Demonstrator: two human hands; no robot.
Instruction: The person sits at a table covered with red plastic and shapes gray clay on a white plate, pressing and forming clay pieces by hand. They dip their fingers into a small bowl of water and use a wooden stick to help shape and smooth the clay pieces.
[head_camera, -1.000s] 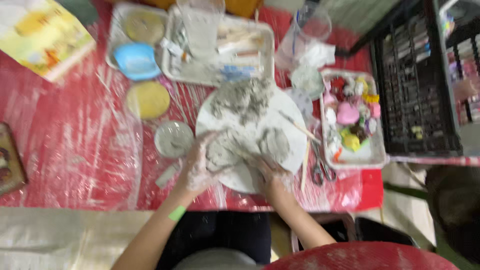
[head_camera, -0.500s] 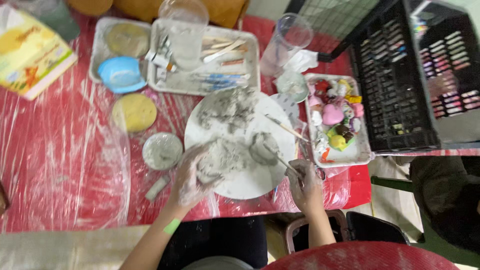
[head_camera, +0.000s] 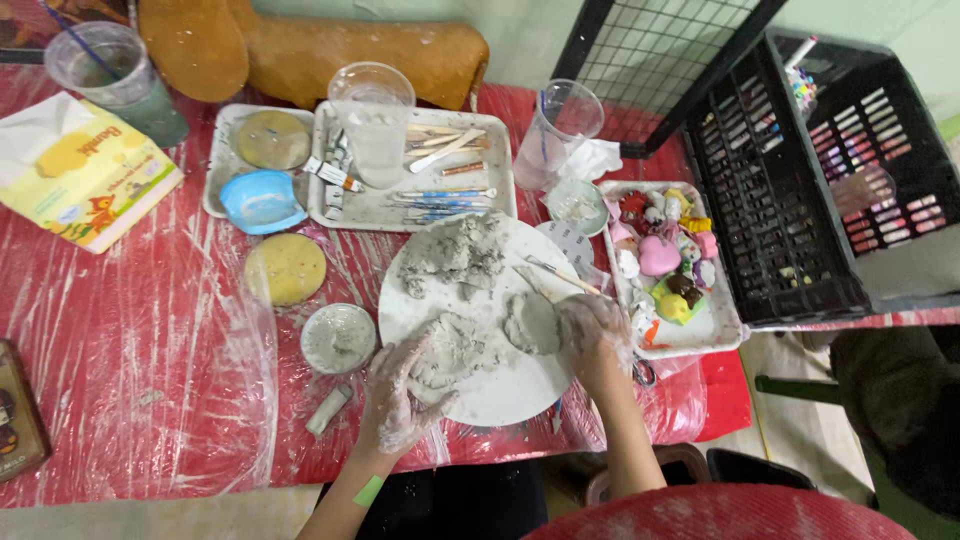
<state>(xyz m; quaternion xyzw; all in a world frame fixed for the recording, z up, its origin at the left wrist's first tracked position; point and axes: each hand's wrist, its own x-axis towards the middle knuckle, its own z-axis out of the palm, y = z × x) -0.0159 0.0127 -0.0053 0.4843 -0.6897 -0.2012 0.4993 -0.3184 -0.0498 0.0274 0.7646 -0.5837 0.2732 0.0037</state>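
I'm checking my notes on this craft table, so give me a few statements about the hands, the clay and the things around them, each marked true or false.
1. Both hands are coated with grey clay. True: the left hand and the right hand are smeared with it.
2. The left hand rests on a clay lump on the round white board. True.
3. The small blue bowl sits on the white board. False: it lies on a tray further back.
4. The yellow disc lies on the red table cover, left of the board. True.
5. The black crate stands to the left of the hands. False: it stands at the right.
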